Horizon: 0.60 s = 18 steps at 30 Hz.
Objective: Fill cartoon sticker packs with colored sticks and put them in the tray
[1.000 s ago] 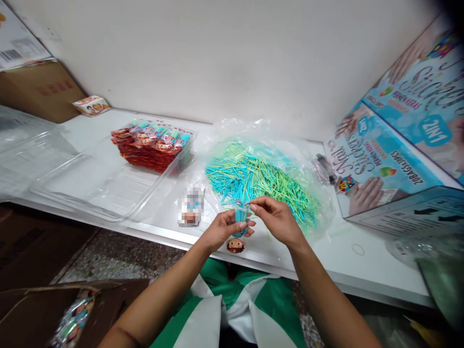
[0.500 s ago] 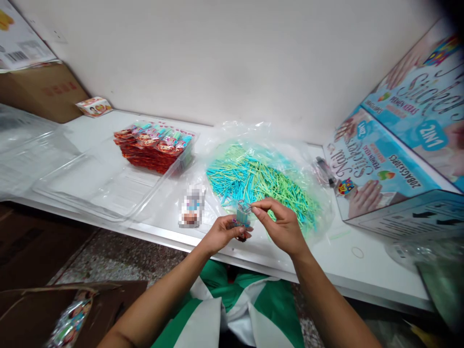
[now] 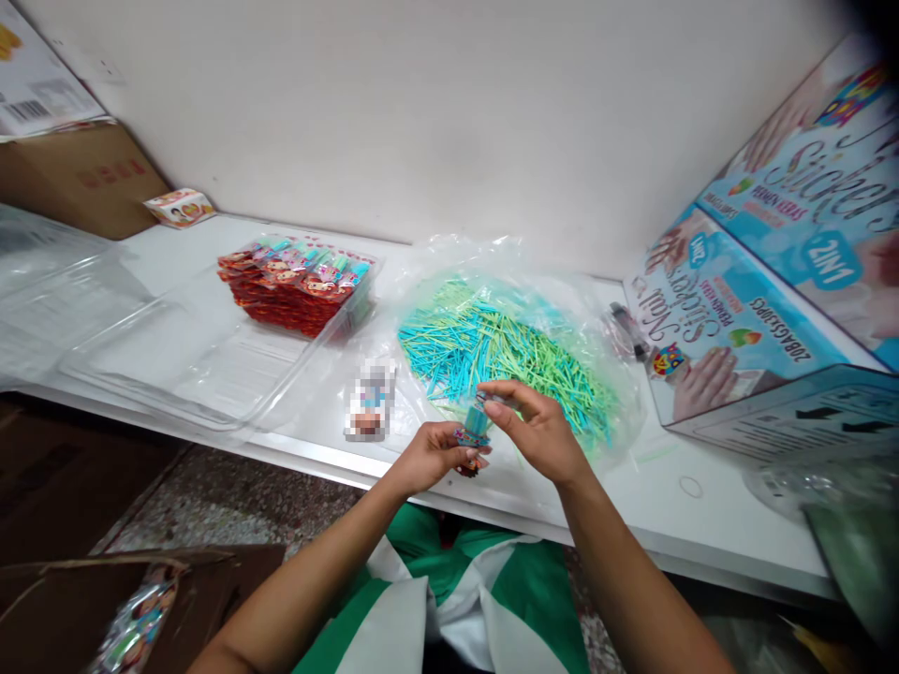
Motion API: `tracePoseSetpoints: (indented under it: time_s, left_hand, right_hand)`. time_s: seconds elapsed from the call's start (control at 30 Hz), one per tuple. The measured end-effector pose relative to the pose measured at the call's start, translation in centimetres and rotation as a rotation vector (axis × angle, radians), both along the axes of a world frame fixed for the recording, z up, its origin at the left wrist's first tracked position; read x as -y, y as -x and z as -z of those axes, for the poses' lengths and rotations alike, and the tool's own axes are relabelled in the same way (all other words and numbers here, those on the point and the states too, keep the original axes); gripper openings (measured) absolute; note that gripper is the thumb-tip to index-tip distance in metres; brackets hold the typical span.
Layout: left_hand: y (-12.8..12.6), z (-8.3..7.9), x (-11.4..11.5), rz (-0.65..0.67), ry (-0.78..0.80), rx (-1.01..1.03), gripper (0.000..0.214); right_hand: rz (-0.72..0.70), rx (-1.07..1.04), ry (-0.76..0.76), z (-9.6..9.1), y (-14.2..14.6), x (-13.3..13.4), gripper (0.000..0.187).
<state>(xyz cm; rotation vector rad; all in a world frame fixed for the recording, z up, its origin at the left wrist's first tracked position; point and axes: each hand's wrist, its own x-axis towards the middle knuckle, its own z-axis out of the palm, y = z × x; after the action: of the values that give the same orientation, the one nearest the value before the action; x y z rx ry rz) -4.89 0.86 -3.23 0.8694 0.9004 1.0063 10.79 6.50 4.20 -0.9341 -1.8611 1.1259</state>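
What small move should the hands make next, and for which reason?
Probably the right hand should press the upper end of the small packet flat. The left hand holds the packet lower down, the right hand is at its upper end, and its blue part shows between them. Whether the top is open is too small to tell.

Reads "Nail Stickers", "Permen Keras", "2IN1", "20BAGSX30PCS" on the blue cardboard (image 3: 730,300); bears black arrows (image 3: 820,408) lower down. Shows a barcode (image 3: 29,110) on the white box (image 3: 42,70).
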Motion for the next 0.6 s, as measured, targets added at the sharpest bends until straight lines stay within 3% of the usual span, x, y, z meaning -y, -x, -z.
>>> tracePoseSetpoints:
  time_s: [0.27,0.53,0.6]
  left_hand:
    - [-0.06,-0.33,0.13,0.003,0.045,0.038,0.039]
    - [-0.12,0.04,0.06,-0.004,0.036,0.076,0.037]
    - [-0.09,0.22,0.09,0.002,0.041,0.043,0.036]
  right_hand:
    - [-0.056,-0.036,0.099,0.19,0.65,0.18,0.020]
    - [0.078,-0.164,0.140,0.85,0.96,-0.02,0.014]
    - [0.081,-0.212,0.193,1.02,1.15,-0.06,0.021]
